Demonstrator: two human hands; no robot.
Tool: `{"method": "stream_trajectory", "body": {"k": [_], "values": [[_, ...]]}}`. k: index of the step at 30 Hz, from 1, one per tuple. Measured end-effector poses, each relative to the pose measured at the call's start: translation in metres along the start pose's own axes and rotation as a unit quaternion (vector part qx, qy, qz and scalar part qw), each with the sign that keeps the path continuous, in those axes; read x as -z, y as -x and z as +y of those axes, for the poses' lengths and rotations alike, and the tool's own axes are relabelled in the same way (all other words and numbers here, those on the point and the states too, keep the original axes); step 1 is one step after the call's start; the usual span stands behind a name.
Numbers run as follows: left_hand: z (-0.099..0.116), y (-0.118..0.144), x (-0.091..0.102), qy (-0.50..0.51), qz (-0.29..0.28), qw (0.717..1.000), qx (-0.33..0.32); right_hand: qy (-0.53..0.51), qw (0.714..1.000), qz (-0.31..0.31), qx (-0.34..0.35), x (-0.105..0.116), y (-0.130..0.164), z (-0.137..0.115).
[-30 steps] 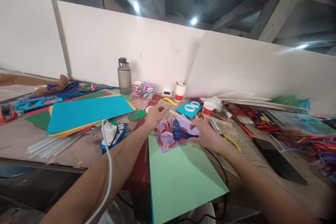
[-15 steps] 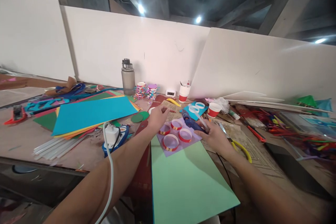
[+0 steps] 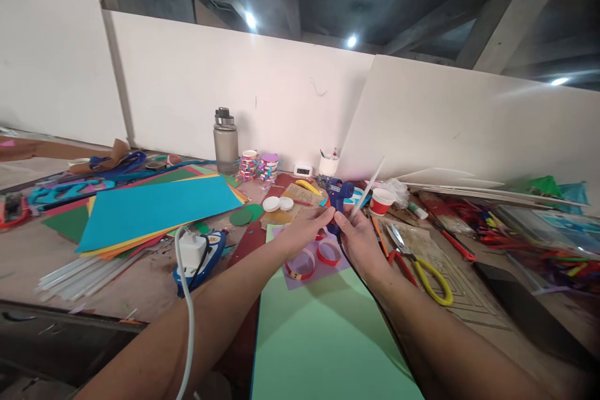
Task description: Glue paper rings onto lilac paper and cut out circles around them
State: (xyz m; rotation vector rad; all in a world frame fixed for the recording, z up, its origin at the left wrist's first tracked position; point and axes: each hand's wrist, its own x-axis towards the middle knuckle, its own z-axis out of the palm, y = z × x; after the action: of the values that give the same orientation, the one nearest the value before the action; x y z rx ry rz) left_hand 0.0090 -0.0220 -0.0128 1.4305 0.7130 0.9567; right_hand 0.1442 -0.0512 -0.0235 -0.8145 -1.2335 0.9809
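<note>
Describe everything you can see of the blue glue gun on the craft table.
The glue gun is small, blue and plastic-looking, held upright above a lilac sheet. A translucent glue stick slants up from its back. A black cord trails from its handle. The left hand and right hand both grip its handle.

Glue gun (image 3: 338, 195) now lifted, both hands.
</note>
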Motion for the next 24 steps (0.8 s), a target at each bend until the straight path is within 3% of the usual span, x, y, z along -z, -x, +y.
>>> {"method": "stream_trajectory", "body": {"k": [4, 9, 16, 24], "values": [[-0.001, -0.001, -0.009, 0.142, -0.009, 0.989, 0.033, 0.108, 0.994, 0.021, 0.02, 0.001, 0.005, 0.005], [-0.001, -0.005, -0.019, 0.28, 0.049, 0.956, 0.075, 0.169, 0.981, 0.064, 0.062, -0.002, 0.004, 0.004], [-0.001, -0.003, -0.02, 0.308, 0.049, 0.942, 0.125, 0.232, 0.967, 0.081, 0.062, 0.009, -0.001, 0.013], [-0.006, -0.008, -0.015, 0.326, 0.062, 0.938, 0.104, 0.242, 0.965, 0.068, 0.074, 0.012, -0.002, 0.012]]}}
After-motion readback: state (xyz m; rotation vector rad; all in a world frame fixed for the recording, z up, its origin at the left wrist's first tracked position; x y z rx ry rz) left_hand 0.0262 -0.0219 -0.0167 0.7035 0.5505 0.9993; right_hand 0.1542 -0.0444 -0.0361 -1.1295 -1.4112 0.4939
